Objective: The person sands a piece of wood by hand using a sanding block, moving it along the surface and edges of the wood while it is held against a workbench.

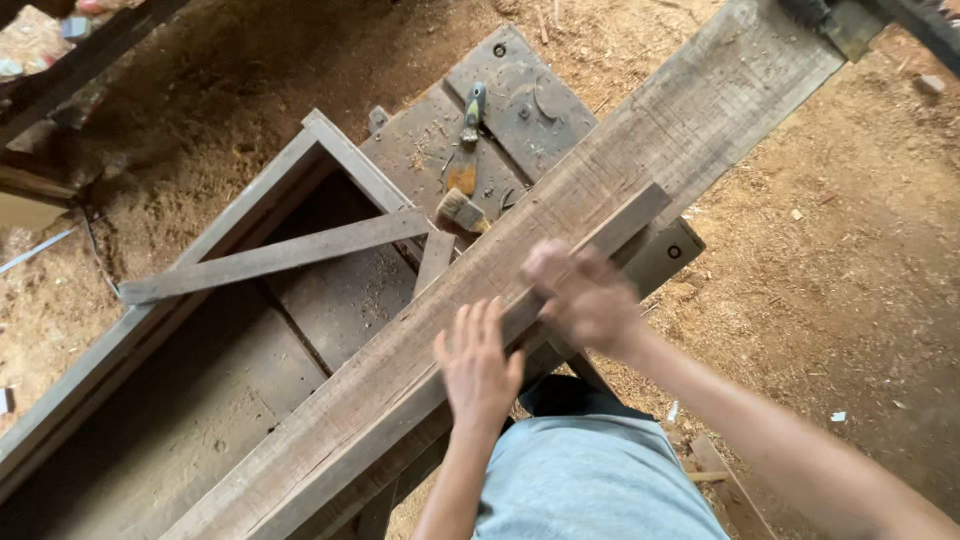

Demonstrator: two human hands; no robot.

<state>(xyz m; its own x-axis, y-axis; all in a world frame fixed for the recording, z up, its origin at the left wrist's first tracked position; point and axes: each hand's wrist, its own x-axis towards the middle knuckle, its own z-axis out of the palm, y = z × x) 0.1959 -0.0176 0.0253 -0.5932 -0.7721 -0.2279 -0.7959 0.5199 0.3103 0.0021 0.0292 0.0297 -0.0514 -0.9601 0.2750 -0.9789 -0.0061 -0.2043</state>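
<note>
A long rough plank point(600, 190) is laid slantwise across the table point(520, 110), so that its near stretch is carried by the top and the rest runs out past it at both ends. The left hand point(478, 362) is pressed flat on the plank's upper face, its fingers point(470, 322) spread and released; nothing is grasped, and by the look of it the board is only being steadied. The right hand point(585, 298) is set at the plank's near edge, just beside a thin strip of wood point(620, 222) lying along that edge. This hand is blurred, so whether it is clenched on the strip or merely touching it cannot be told. A brush point(462, 211) and a trowel point(468, 125) are left on the table beyond the plank, well apart from both hands. A wooden frame point(270, 255) with a slanting brace is seen to the left, and the floor point(830, 300) is covered with sawdust.
</note>
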